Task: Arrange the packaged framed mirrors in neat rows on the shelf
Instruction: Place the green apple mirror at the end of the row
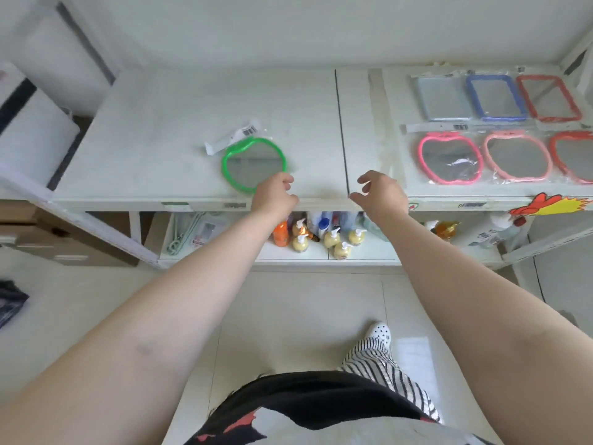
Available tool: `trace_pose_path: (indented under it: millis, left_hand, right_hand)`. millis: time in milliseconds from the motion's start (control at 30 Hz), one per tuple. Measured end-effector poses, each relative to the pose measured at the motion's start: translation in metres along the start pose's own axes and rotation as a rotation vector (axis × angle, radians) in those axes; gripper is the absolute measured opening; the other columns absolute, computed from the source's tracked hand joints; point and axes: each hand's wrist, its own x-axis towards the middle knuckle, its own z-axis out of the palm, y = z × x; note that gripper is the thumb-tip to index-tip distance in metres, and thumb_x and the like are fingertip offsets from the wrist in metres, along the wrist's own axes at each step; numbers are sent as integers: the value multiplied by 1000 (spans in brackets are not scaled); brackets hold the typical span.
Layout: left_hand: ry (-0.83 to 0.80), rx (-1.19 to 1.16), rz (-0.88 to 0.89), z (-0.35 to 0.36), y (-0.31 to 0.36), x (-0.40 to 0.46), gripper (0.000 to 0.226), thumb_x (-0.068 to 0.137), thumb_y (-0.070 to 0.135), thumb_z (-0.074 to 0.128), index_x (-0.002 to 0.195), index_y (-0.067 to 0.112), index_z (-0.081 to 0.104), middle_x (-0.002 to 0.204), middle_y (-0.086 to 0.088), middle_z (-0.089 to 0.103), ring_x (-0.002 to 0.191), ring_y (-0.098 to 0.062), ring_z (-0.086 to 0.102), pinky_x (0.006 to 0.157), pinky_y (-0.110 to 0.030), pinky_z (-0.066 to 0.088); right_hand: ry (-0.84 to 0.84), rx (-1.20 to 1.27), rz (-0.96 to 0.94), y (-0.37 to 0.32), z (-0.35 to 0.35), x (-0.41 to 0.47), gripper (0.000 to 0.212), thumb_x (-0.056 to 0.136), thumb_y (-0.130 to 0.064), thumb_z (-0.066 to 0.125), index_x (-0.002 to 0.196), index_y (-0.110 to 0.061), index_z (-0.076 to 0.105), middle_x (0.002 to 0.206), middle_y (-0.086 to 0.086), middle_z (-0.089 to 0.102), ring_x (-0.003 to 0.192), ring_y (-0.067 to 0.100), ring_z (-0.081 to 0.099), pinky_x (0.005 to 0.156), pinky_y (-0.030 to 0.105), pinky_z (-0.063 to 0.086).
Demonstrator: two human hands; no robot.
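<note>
left hand (275, 191): at front edge of shelf (160, 130), on near rim of green mirror (254, 164); fingers curled at the package edge, grip looks pinched on it, contact partly hidden by the hand
right hand (378, 192): hovers over shelf front edge just right of the dark seam; fingers loosely curled and apart, holds nothing
green mirror: apple-shaped green frame in clear bag, lies flat alone on left shelf panel, white barcode header pointing back-left
back row, right panel: pale blue mirror (442, 97), blue mirror (495, 97), red mirror (548, 97); rectangular, bagged, side by side
front row, right panel: pink mirror (449, 157), light pink mirror (516, 159), red apple mirror (574, 155) cut off by frame edge; apple-shaped, bagged, side by side
gap: green mirror well apart from both rows
lower shelf (288, 253): pump bottles (333, 239), orange bottle (280, 234), pale green hangers (183, 232)
shelf front, right: red and yellow sticker (552, 203)
left: cardboard boxes (48, 239) on floor
person: black top, striped trousers, spotted shoe (380, 332)
</note>
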Motion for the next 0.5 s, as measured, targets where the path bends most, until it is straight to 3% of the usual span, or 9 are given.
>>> trace_pose_path:
  millis: [167,300,433,500]
  left_hand:
    - [60,-17,-41,-54,-60,-23,46,80,11,63,125,16,57,124,-5,64,116,-23,58,97,-28,45]
    - [91,-33,-76,-79,-93,-29,46,79,11,65,124,14,56,122,-6,64,114,-22,60,94,-28,45]
    - [146,-47,-145,-92,-116,-22,49,80,12,65,127,14,52,126,-8,59,116,-24,56,94,-30,44]
    - [156,-32,-178,-97,-122,-14,52,80,14,66,129,13,50,129,-10,56,119,-26,54,95,-32,44]
  right_hand:
    - [-44,-20,-28,-57,46,-43,35,86,-31,66,119,-24,58,111,-2,67,89,18,61,70,26,39]
    - [-69,-67,-58,-88,67,-63,36,85,-33,67,119,-26,58,114,-2,66,99,22,63,73,29,45]
    - [-85,-73,-69,-107,80,-61,36,84,-33,68,118,-27,58,114,-3,65,84,22,61,72,29,45]
    - [-90,-79,-89,-114,85,-52,38,84,-33,69,119,-26,58,115,-2,65,90,22,62,72,28,43]
